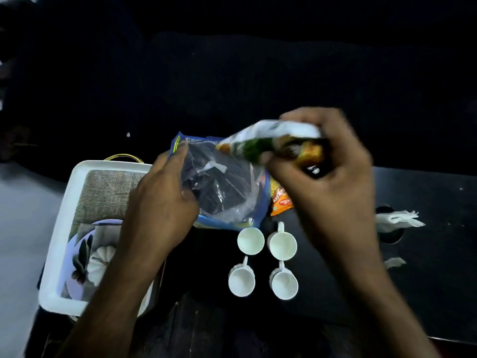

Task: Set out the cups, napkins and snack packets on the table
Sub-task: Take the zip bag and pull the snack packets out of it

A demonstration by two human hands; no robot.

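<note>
Two bare forearms rise from the bottom edge, one on each side of four white cups (263,262) that stand upright in a two-by-two group on the dark table (438,267). Each cup's mouth faces up and all are apart from one another.

At the left, a white tray (64,210) sits at the table's edge; it holds a grey woven cloth (108,195) and a plate with a floral print (85,257). The left forearm crosses over the tray's near right corner and hides part of it.

Beyond the cups, the left hand (160,200) pinches the left side of a clear plastic bag with blue edges (219,187), thumb on top, fingers curled beneath. The bag blocks the view of the table just behind the cups. An orange snack packet (280,200) peeks out from under the bag's right edge, between the bag and the right wrist.

The right hand (327,171) is raised above the bag, fingers closed around a white, green and orange snack packet (278,143), which is blurred and tilted down to the left, its lower end over the bag's mouth.

White napkins (397,219) lie crumpled on the table well to the right of the cups, beyond the right forearm.
</note>
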